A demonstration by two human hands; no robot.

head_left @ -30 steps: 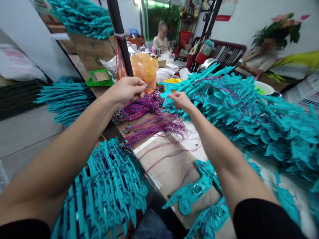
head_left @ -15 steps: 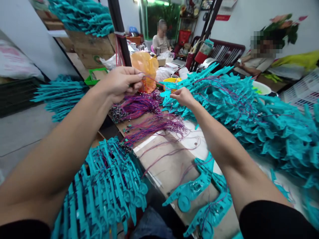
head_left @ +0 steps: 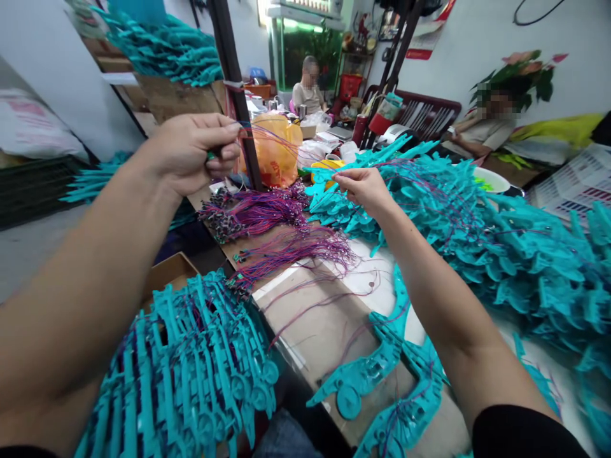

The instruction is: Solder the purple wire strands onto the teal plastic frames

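Thin red and blue wires [head_left: 286,141] stretch through the air between my two raised hands. My left hand [head_left: 203,149] pinches one end, with a small green part showing in its curled fingers. Thumb and forefinger of my right hand [head_left: 360,184] are closed on the other end, in front of the big heap of teal plastic parts [head_left: 458,210]. Below my hands lie bundles of purple-looking wires [head_left: 258,213] and a looser wire bunch [head_left: 305,254]. Nearer me, teal plastic pieces with round discs [head_left: 363,375] rest on the board, wires lying across one of them.
Stacked teal parts [head_left: 191,369] stand at my lower left beside a cardboard box [head_left: 172,270]. A dark post [head_left: 233,83] rises behind my left hand, near an orange plastic bag [head_left: 274,149]. Two people sit farther back. A white crate [head_left: 573,181] is at the right.
My left hand has moved left and a little nearer, spreading the wires wider between my hands. My right hand has shifted slightly right. The view has tilted a little.
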